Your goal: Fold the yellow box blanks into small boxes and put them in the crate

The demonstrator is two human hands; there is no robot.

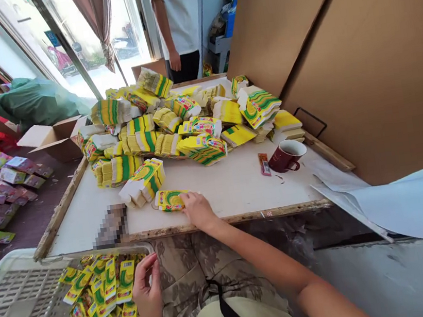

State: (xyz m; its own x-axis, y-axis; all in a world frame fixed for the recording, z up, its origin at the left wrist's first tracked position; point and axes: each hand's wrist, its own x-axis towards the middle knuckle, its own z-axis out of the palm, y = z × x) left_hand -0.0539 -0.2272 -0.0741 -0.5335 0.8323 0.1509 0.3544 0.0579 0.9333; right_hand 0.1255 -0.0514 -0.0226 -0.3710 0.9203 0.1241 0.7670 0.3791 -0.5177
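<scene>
My right hand (pixel 198 210) reaches over the near part of the white-topped table, its fingers gripping the right end of a small yellow-and-green carton (pixel 169 201). Just beyond that carton stands a bundle of flat folded cartons (pixel 145 182) of the same print. My left hand (pixel 147 284) hovers by the table's front edge, fingers loosely curled and thumb apart, with nothing seen in it. Below and beside it, many formed yellow cartons (pixel 106 302) lie heaped in a pale plastic basket (pixel 18 303).
Stacks of flat cartons (pixel 175 116) cover the table's back half. A maroon mug (pixel 286 157) and a small red packet (pixel 264 164) stand at right. An open cardboard box (pixel 63 139) sits at left. A person (pixel 180 22) stands behind the table.
</scene>
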